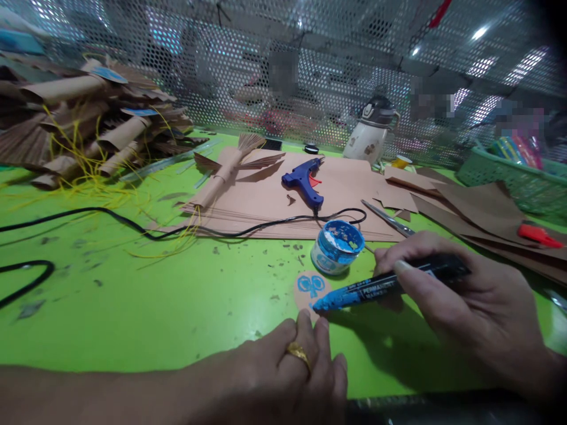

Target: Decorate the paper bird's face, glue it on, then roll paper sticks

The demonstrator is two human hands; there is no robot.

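Note:
My right hand (460, 301) is closed around a black permanent marker (390, 286) whose blue tip touches a small round tan paper disc (305, 290) on the green table (133, 295). The disc carries a blue drawn shape. My left hand (292, 369), with a gold ring, lies flat with its fingertips pressing the disc's near edge. A small round pot (336, 247) smeared with blue stands just behind the disc.
A blue glue gun (305, 180) with a black cord (133, 227) lies on brown paper sheets (266, 200). Scissors (387, 218), a brown paper figure (228, 168), a heap of paper figures (80, 124), a white jug (372, 133) and a green basket (518, 177) stand around. Perforated metal screen behind.

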